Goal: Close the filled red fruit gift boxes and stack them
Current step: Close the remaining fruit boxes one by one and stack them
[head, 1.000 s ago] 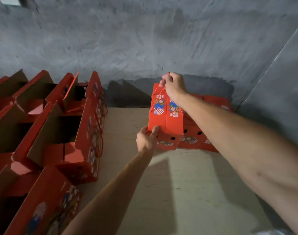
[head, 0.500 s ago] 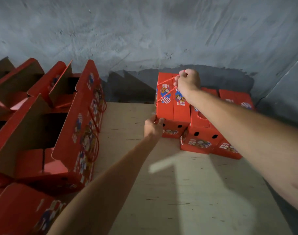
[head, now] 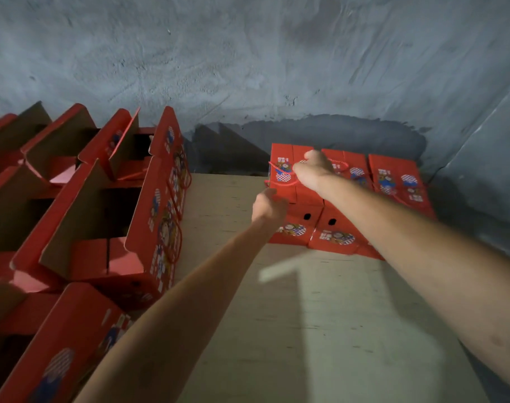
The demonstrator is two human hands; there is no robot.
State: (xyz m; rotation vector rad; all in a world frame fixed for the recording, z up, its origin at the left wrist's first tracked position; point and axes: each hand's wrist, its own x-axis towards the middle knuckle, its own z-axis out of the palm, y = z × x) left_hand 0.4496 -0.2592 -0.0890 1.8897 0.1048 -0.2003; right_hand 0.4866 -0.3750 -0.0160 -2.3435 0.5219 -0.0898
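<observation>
Closed red cardboard gift box (head: 282, 173), glossy print, sits on pale plywood counter (head: 320, 315) against rough grey wall. Left hand (head: 268, 203) presses its near edge; right hand (head: 313, 170) pinches the red cord handle (head: 280, 181).

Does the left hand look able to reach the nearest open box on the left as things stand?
Probably yes: the left hand only touches the closed box, and bare board separates it from the open box.
</observation>
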